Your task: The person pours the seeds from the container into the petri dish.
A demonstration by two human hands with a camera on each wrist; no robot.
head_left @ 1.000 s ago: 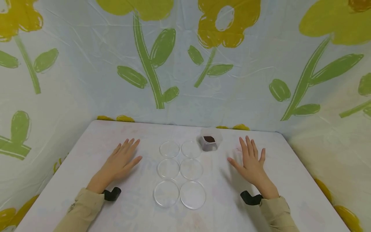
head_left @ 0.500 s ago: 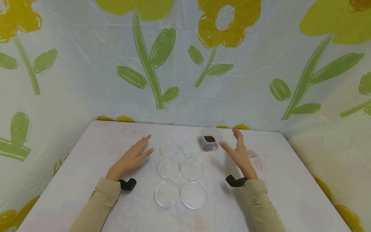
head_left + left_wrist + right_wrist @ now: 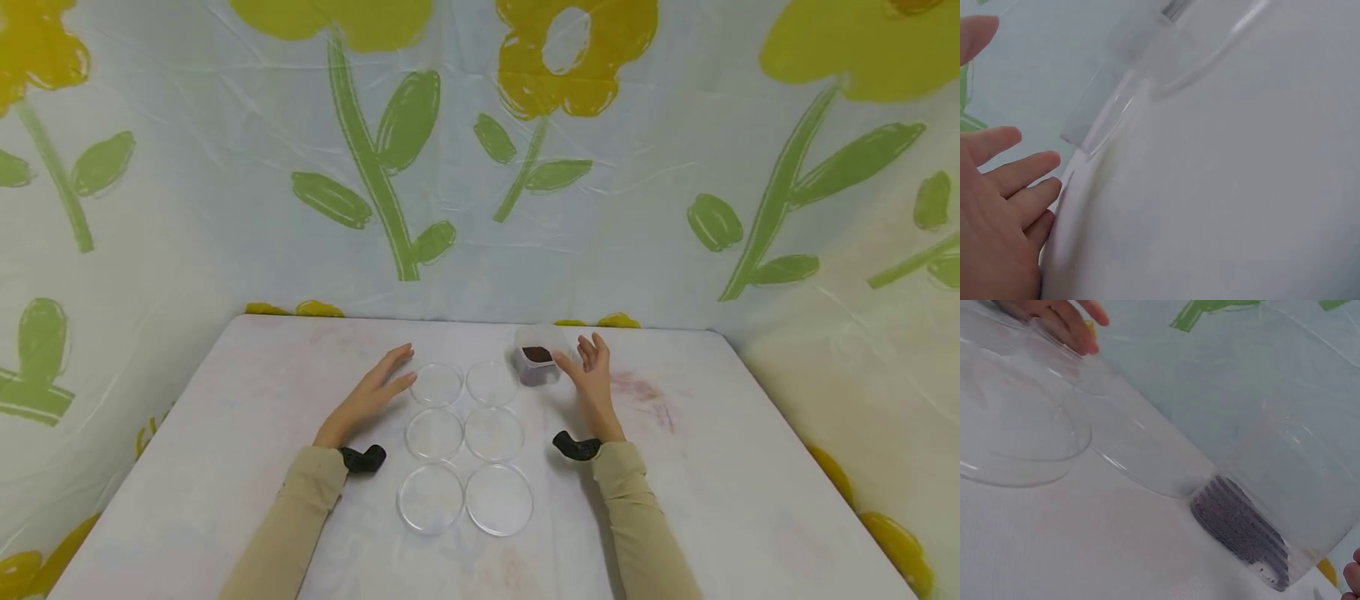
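Observation:
Several clear round petri dishes (image 3: pixel 498 500) lie on the table in two columns. Behind the right column stands a clear plastic container (image 3: pixel 534 377), dark brown granular material (image 3: pixel 1241 531) in its lower part. My right hand (image 3: pixel 592 385) is at the container's right side, thumb tip overlapping its edge in the head view, fingers spread apart from the thumb. In the right wrist view only its fingertips (image 3: pixel 1352 575) show, beside the container wall. My left hand (image 3: pixel 369 398) is left of the far-left dish (image 3: pixel 437 384), fingers extended and nothing in them; its palm shows in the left wrist view.
A white cloth covers the table (image 3: pixel 270 467), with a pinkish stain (image 3: pixel 641 392) right of the right hand. Hanging cloth (image 3: pixel 247 208) with yellow flowers and green leaves encloses the back and sides. Each wrist carries a black camera mount (image 3: pixel 363 458).
Both hands have moved inward: the left toward the far-left dish, the right leftward to the container's side, its spread fingers drawing in somewhat. The dishes and container stay where they were.

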